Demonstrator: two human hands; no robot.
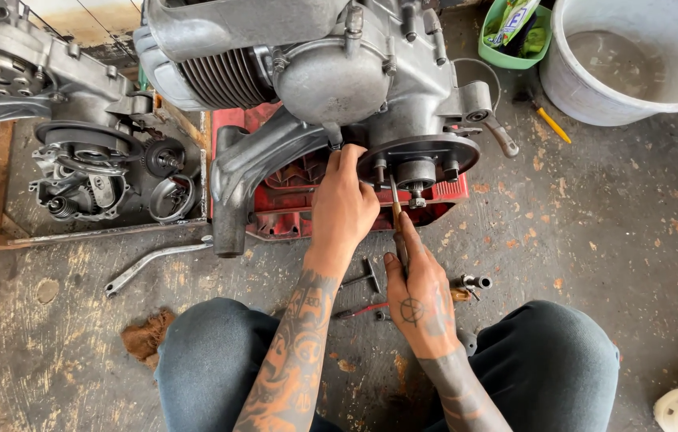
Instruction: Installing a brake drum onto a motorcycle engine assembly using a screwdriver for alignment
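A grey scooter engine (331,72) rests on a red plastic crate (291,204) on the floor. My left hand (344,204) grips the engine casing beside the round hub plate (419,156). My right hand (419,296) holds a thin screwdriver (396,212) with its tip up against the hub's studs and centre shaft. Both forearms are tattooed. My knees in dark jeans frame the bottom of the view.
A second, dismantled engine (91,172) lies at left. A metal lever (155,258) and small tools (367,276) lie on the stained floor. A white bucket (635,60), green tub (515,36) and yellow pencil-like tool (551,124) stand at upper right. A brown rag (147,336) lies by my left knee.
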